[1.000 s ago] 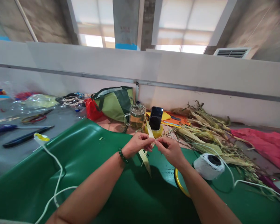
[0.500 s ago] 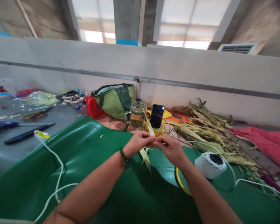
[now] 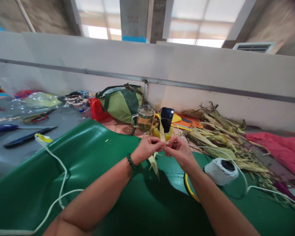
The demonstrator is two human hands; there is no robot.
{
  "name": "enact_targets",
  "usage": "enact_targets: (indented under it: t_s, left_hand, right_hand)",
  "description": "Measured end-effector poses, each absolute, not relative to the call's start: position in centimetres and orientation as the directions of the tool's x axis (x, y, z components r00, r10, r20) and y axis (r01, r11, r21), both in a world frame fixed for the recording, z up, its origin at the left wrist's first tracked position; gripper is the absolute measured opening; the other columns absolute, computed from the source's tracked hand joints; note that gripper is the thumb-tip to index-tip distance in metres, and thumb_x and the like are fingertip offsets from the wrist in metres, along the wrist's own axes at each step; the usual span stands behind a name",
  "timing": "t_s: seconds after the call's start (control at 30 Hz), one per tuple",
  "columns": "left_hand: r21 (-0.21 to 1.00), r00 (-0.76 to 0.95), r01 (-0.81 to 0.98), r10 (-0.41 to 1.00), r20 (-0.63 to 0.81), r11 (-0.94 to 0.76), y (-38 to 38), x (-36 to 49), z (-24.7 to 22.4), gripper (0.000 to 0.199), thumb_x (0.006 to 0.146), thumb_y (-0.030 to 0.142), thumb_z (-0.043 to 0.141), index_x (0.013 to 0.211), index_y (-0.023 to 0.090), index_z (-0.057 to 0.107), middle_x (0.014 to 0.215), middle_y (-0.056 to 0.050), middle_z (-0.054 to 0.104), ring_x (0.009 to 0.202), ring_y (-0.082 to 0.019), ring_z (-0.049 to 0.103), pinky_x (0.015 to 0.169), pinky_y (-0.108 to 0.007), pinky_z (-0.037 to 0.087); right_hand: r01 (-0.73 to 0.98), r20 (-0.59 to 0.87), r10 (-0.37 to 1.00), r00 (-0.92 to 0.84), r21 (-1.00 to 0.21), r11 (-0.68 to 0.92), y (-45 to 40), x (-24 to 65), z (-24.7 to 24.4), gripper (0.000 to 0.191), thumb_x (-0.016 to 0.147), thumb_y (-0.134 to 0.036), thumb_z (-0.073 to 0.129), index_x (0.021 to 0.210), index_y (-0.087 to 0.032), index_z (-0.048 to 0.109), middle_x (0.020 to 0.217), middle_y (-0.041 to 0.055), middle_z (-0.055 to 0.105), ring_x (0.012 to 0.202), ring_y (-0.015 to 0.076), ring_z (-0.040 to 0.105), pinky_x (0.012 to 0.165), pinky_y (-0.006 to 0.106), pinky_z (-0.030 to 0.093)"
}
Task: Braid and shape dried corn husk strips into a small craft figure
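Above the green mat (image 3: 93,164), my left hand (image 3: 147,149) and my right hand (image 3: 179,151) meet with fingers pinched together. Both grip a pale dried husk strip (image 3: 162,131), whose upper end stands up in front of a dark phone (image 3: 166,119). Another husk piece (image 3: 153,165) hangs beneath my left hand. Where the fingertips meet, the fingers partly hide the strip. A green bead bracelet circles my left wrist.
Behind stand a glass mug (image 3: 145,118) and a green bag (image 3: 123,103). Dried husks (image 3: 218,141), a white twine roll (image 3: 221,171) and a yellow tape ring (image 3: 190,188) lie right. Scissors (image 3: 38,117) and white cables (image 3: 64,173) are left.
The husk strip's upper end has turned from leaning left to nearly upright. My right hand has shifted slightly, its fingers still against my left ones. The view has tilted slightly.
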State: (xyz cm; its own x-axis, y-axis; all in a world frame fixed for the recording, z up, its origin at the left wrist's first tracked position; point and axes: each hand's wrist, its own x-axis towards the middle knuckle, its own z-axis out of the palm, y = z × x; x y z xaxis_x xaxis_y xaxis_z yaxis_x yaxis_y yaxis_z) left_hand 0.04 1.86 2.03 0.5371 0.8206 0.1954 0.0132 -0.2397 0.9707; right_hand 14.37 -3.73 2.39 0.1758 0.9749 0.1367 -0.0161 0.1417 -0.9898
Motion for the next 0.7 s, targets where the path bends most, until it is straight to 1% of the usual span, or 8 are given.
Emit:
enact_targets:
  t_s: [0.13, 0.27, 0.37, 0.43, 0.5, 0.6, 0.7]
  left_hand:
    - [0.992, 0.600, -0.106, 0.791, 0.120, -0.070, 1.93, -0.04, 2.32, 0.031, 0.061, 0.039, 0.076, 0.065, 0.010, 0.064, 0.058, 0.000, 0.059, 0.056, -0.008, 0.053, 0.056, -0.020, 0.042]
    - [0.981, 0.631, -0.181, 0.773, 0.063, 0.067, 2.15, -0.28, 2.58, 0.034, 0.052, 0.033, 0.083, 0.067, 0.010, 0.063, 0.061, 0.000, 0.062, 0.059, -0.009, 0.057, 0.061, -0.021, 0.046]
    - [0.977, 0.638, -0.192, 0.768, 0.049, 0.097, 2.22, -0.35, 2.61, 0.036, 0.050, 0.034, 0.084, 0.067, 0.010, 0.064, 0.062, 0.000, 0.064, 0.059, -0.009, 0.059, 0.061, -0.022, 0.047]
    - [0.982, 0.651, -0.160, 0.759, 0.028, 0.101, 2.16, -0.33, 2.61, 0.036, 0.052, 0.037, 0.083, 0.068, 0.010, 0.065, 0.061, -0.001, 0.064, 0.057, -0.008, 0.058, 0.059, -0.020, 0.046]
    - [0.986, 0.666, -0.122, 0.746, -0.002, 0.112, 2.08, -0.28, 2.61, 0.038, 0.055, 0.042, 0.081, 0.069, 0.010, 0.065, 0.060, -0.002, 0.065, 0.056, -0.008, 0.059, 0.058, -0.020, 0.046]
    - [0.989, 0.663, -0.095, 0.749, -0.022, 0.113, 2.05, -0.25, 2.55, 0.039, 0.059, 0.046, 0.078, 0.068, 0.011, 0.065, 0.060, -0.003, 0.066, 0.059, -0.011, 0.062, 0.059, -0.022, 0.047]
    - [0.994, 0.629, -0.090, 0.778, 0.005, 0.067, 2.15, -0.32, 2.47, 0.035, 0.063, 0.044, 0.075, 0.066, 0.011, 0.064, 0.059, -0.002, 0.064, 0.059, -0.011, 0.060, 0.058, -0.021, 0.046]
  right_hand:
    - [-0.002, 0.197, 0.952, 0.233, -0.979, 0.203, -3.86, 14.42, 2.33, 0.043, 0.048, -0.033, 0.085, 0.064, -0.022, 0.046, 0.050, -0.0085, 0.053, 0.047, 0.0104, 0.053, 0.047, 0.024, 0.049]
    - [0.104, 0.278, 0.933, 0.228, -0.960, 0.261, -4.06, 14.48, 2.11, 0.031, 0.058, -0.034, 0.079, 0.067, -0.021, 0.053, 0.058, -0.0047, 0.056, 0.053, 0.0132, 0.058, 0.053, 0.028, 0.054]
    - [0.182, 0.335, 0.921, 0.201, -0.936, 0.301, -4.13, 14.53, 1.87, 0.023, 0.064, -0.033, 0.075, 0.070, -0.020, 0.057, 0.064, -0.0016, 0.059, 0.058, 0.0149, 0.060, 0.057, 0.031, 0.056]
    - [0.238, 0.394, 0.898, 0.195, -0.907, 0.347, -4.15, 14.61, 1.76, 0.018, 0.067, -0.032, 0.072, 0.071, -0.020, 0.058, 0.066, -0.0008, 0.060, 0.059, 0.0152, 0.061, 0.057, 0.030, 0.055]
    - [0.316, 0.469, 0.864, 0.183, -0.860, 0.400, -4.18, 14.72, 1.74, 0.013, 0.070, -0.029, 0.069, 0.070, -0.020, 0.059, 0.065, -0.0007, 0.060, 0.058, 0.0144, 0.060, 0.055, 0.028, 0.054]
    - [0.427, 0.571, 0.812, 0.121, -0.768, 0.477, -4.26, 14.90, 1.80, 0.009, 0.075, -0.028, 0.066, 0.070, -0.020, 0.063, 0.064, -0.0003, 0.064, 0.056, 0.0135, 0.061, 0.053, 0.025, 0.052]
    - [0.556, 0.676, 0.736, 0.036, -0.626, 0.547, -4.35, 15.00, 1.77, 0.004, 0.079, -0.025, 0.065, 0.078, -0.022, 0.068, 0.071, 0.0012, 0.069, 0.062, 0.0148, 0.064, 0.058, 0.026, 0.054]
